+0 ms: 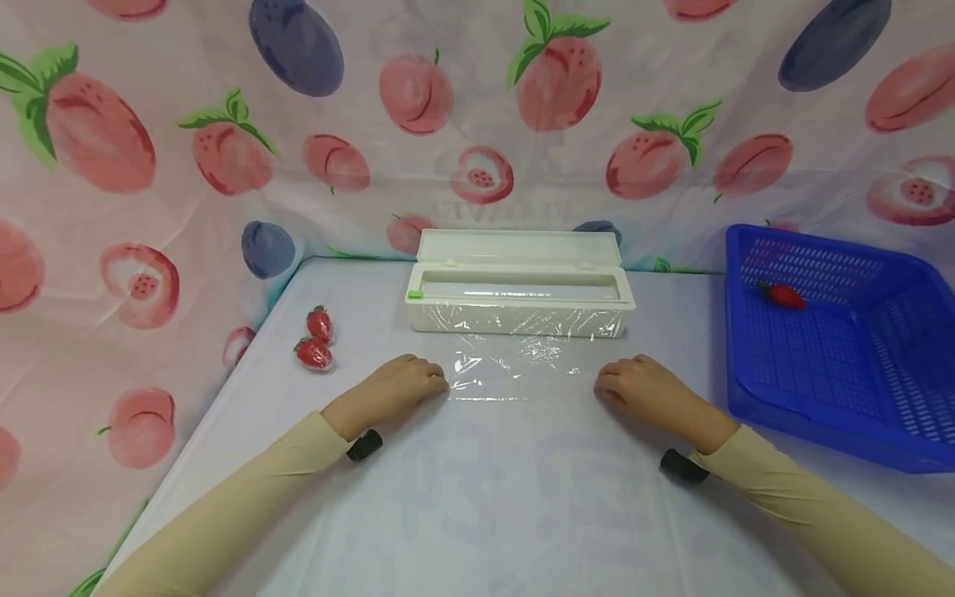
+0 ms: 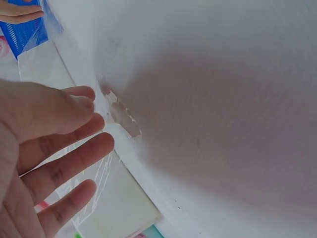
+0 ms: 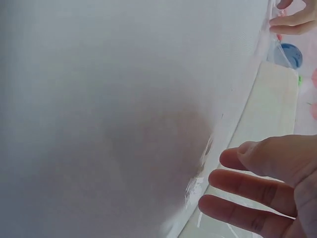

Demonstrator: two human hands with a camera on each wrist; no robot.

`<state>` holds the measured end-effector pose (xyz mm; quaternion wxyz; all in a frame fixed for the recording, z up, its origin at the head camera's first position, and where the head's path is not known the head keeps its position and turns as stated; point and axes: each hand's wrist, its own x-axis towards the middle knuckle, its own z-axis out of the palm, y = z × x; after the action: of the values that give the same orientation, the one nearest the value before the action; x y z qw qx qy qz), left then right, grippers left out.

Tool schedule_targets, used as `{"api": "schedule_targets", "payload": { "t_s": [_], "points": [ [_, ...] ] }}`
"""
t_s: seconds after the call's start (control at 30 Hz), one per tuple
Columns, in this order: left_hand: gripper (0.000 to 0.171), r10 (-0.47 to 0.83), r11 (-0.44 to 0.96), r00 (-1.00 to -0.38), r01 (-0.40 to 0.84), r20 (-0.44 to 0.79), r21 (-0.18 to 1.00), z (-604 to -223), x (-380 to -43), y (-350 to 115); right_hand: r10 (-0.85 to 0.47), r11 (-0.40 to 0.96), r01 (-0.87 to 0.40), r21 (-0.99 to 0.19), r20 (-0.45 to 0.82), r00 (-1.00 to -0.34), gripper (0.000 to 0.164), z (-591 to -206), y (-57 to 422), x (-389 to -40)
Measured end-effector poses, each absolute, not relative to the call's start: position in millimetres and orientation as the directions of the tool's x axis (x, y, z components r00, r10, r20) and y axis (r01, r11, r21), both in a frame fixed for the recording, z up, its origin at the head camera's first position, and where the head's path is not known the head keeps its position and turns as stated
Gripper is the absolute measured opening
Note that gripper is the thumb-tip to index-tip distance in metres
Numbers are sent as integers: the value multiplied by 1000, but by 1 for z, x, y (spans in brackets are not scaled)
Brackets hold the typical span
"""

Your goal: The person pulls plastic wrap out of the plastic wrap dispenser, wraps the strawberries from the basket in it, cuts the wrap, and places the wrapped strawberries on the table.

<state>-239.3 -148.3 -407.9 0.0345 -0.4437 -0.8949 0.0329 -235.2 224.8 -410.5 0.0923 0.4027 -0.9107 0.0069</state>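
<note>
A sheet of clear cling film (image 1: 515, 369) stretches from the white wrap dispenser (image 1: 520, 317) toward the person over the white table. My left hand (image 1: 395, 390) pinches the film's left front corner between thumb and index finger; the other fingers (image 2: 74, 158) spread loosely in the left wrist view. At the right front corner, my right hand (image 1: 656, 398) pinches the film the same way, its thumb (image 3: 262, 153) against the index finger in the right wrist view. The dispenser's lid (image 1: 518, 246) stands raised, with the film roll (image 1: 520, 291) showing inside.
Two film-wrapped strawberries (image 1: 317, 338) lie on the table left of the left hand. A blue plastic basket (image 1: 806, 365) holding a strawberry (image 1: 785, 296) stands at the right. Behind the dispenser hangs a fruit-print cloth (image 1: 418, 166).
</note>
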Motion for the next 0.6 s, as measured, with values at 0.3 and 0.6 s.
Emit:
{"api": "schedule_targets", "payload": {
  "t_s": [0.3,0.6],
  "points": [
    [14,742,670,-654,732,148,-122,-398,-246,-153,-718,690,-720,74,195,-668,13,-397,229,-231],
    [37,512,859,-828,489,226,-153,-361,-290,-165,-678,701,-711,61,365,-637,17,-341,244,-236]
  ]
}}
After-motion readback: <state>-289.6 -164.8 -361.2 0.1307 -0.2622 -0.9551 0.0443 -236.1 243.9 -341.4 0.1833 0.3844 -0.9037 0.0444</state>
